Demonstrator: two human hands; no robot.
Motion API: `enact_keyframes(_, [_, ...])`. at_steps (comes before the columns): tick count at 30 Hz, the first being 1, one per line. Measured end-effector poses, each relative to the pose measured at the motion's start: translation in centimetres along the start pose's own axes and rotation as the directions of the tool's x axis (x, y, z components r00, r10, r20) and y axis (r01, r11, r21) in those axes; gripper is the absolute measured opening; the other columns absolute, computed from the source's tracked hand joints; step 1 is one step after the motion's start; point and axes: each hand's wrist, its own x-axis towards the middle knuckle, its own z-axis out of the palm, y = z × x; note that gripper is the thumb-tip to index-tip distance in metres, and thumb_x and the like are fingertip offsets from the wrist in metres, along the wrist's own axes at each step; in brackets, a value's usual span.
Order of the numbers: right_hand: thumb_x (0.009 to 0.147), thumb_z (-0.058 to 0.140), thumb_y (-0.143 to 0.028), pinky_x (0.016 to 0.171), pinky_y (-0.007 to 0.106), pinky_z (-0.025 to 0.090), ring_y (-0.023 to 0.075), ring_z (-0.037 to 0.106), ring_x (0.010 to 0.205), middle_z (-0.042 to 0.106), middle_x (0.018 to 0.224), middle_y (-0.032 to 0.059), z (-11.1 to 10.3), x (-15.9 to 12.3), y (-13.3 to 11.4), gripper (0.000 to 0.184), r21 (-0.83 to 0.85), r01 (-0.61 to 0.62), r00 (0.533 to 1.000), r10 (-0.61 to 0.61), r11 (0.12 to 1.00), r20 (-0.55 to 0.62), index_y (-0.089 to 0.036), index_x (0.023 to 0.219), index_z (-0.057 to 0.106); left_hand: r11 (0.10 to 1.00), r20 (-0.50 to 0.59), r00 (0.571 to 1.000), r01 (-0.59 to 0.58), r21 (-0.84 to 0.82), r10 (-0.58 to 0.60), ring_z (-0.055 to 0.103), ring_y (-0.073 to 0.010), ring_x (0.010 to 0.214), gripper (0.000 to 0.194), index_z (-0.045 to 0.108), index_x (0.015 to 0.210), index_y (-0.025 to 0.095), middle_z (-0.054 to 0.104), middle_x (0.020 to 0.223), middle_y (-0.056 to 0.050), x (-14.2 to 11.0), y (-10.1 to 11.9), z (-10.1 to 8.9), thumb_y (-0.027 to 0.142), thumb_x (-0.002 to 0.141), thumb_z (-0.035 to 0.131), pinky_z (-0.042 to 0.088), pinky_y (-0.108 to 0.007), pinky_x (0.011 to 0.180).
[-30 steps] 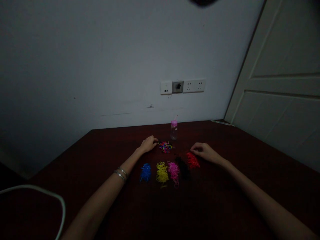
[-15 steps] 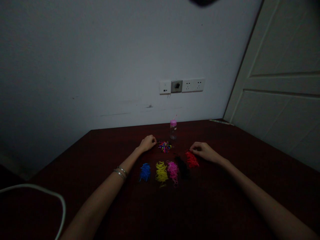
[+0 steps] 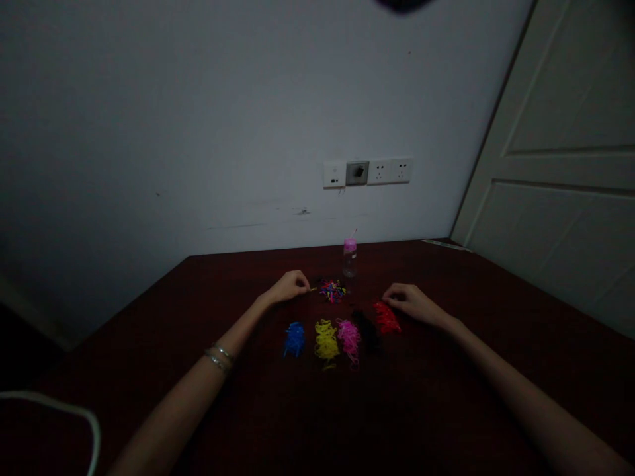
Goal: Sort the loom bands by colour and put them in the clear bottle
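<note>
Your left hand [image 3: 290, 286] has its thumb and fingertips pinched together on a small yellow band [image 3: 313, 289], which sticks out toward the mixed pile [image 3: 332, 291] of coloured bands just beside it. Your right hand [image 3: 407, 301] curls at the far edge of the red pile [image 3: 387, 318], fingertips drawn close together; you cannot tell from here whether they grip anything. Nearer you on the dark red table [image 3: 317, 423], the sorted heaps run from left to right: the blue pile [image 3: 294, 339] a little apart, then the yellow pile [image 3: 326, 340], the pink pile [image 3: 349, 338] close beside it, the black pile [image 3: 366, 330], hard to make out in the dim light, and the red one. Behind the mixed pile stands a clear bottle [image 3: 350, 262] with a pink top, upright. You wear silvery bracelets [image 3: 219, 357] on your left wrist.
</note>
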Motion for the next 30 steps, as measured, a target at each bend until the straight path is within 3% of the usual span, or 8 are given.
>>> enact_keyframes(7, [0.075,0.051,-0.030,0.070,0.030,0.044,0.0166,0.056,0.075,0.062,0.083,0.0058,0.1,-0.1,-0.5,0.020,0.022,-0.014,1.000,0.014,1.000,0.002,-0.016,0.079,0.064,0.977,0.278,0.955,-0.043,-0.207,0.100,0.052,-0.0098,0.063,0.014,0.069,0.072,0.014,0.062,0.076,-0.003,-3.2,4.0,0.6,0.021,0.067,0.058,0.037,-0.018,0.056])
enact_keyframes(14, [0.075,0.051,-0.029,0.071,0.030,0.045,0.0168,0.057,0.076,0.063,0.084,0.0057,0.3,-0.2,-1.0,0.019,0.033,-0.024,1.000,0.024,0.999,-0.003,-0.016,0.079,0.064,0.960,0.371,0.927,0.045,-0.278,0.064,0.048,-0.0085,0.058,0.016,0.070,0.074,0.015,0.062,0.068,-0.001,-3.7,5.1,0.7,0.026,0.064,0.064,0.034,-0.017,0.053])
enact_keyframes(17, [0.076,0.050,-0.029,0.069,0.029,0.045,0.0163,0.057,0.075,0.062,0.084,0.0061,0.9,0.1,-1.5,0.021,0.027,-0.006,1.000,0.006,1.000,0.001,-0.015,0.082,0.064,0.938,0.318,0.948,0.095,-0.334,0.017,0.046,-0.0083,0.055,0.022,0.069,0.074,0.014,0.061,0.062,-0.001,-3.3,3.9,0.5,0.032,0.062,0.066,0.032,-0.018,0.051])
enact_keyframes(22, [0.075,0.052,-0.025,0.070,0.028,0.045,0.0161,0.057,0.077,0.063,0.086,0.0060,2.0,2.0,-2.6,0.020,-0.045,0.039,0.999,-0.039,0.998,0.016,-0.016,0.087,0.065,0.873,0.095,0.979,0.203,-0.444,-0.179,0.047,-0.0087,0.056,0.028,0.067,0.069,0.011,0.060,0.063,-0.002,-2.8,0.5,0.9,0.038,0.060,0.066,0.034,-0.019,0.052])
enact_keyframes(27, [0.075,0.053,-0.026,0.065,0.024,0.042,0.0169,0.058,0.079,0.063,0.089,0.0050,2.6,4.2,-3.7,0.019,-0.279,-0.017,1.000,0.022,0.960,0.016,-0.021,0.088,0.066,0.784,0.001,0.892,0.397,-0.476,-0.451,0.030,-0.0044,0.039,0.042,0.065,0.078,0.011,0.044,0.045,0.005,-3.1,-1.1,0.9,0.049,0.059,0.064,0.021,-0.018,0.039])
enact_keyframes(30, [0.074,0.054,-0.029,0.062,0.024,0.040,0.0190,0.058,0.083,0.064,0.093,0.0042,2.6,5.3,-4.1,0.019,-0.383,-0.045,0.998,0.054,0.922,0.014,-0.025,0.088,0.066,0.744,-0.023,0.859,0.430,-0.512,-0.512,0.026,-0.0039,0.037,0.045,0.064,0.082,0.011,0.038,0.042,0.007,-3.4,-1.1,0.9,0.051,0.059,0.063,0.017,-0.018,0.038])
